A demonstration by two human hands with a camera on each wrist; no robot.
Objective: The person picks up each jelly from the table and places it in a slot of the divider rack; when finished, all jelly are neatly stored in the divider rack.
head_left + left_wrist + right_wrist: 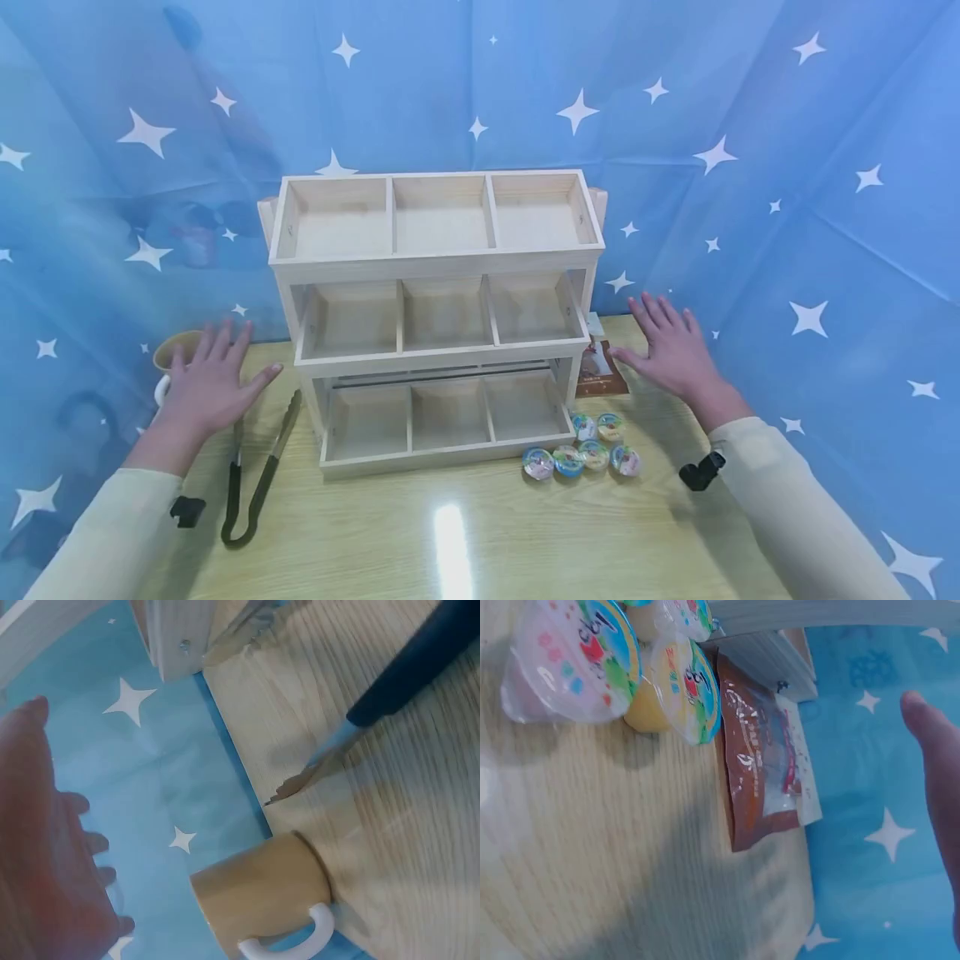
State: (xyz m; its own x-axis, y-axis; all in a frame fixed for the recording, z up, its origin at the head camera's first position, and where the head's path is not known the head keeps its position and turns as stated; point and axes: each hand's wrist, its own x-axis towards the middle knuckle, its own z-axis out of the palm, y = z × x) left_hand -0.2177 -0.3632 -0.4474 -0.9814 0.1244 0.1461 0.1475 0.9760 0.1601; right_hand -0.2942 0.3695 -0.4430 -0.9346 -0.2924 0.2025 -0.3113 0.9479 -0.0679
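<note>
My left hand [206, 387] is held above the table's left side with its fingers straight and spread, holding nothing. Partly behind it is a tan mug [259, 889] with a white handle, near the table's edge. Beside that hand lie black-handled metal tongs [262, 487], their arms apart. On the right, my right hand [675, 350] is also spread and holds nothing. Nearest to it is a brown packet [603, 383] with a see-through window. Several jelly cups [595, 455] with printed lids stand in front of the packet, by the rack's lower right corner.
A pale wooden rack [438, 265] with stepped tiers, each split into three compartments, stands at the middle back of the wooden table [360, 533]. A blue cloth [450, 92] with white stars hangs behind and at both sides. A white piece [808, 765] lies by the packet.
</note>
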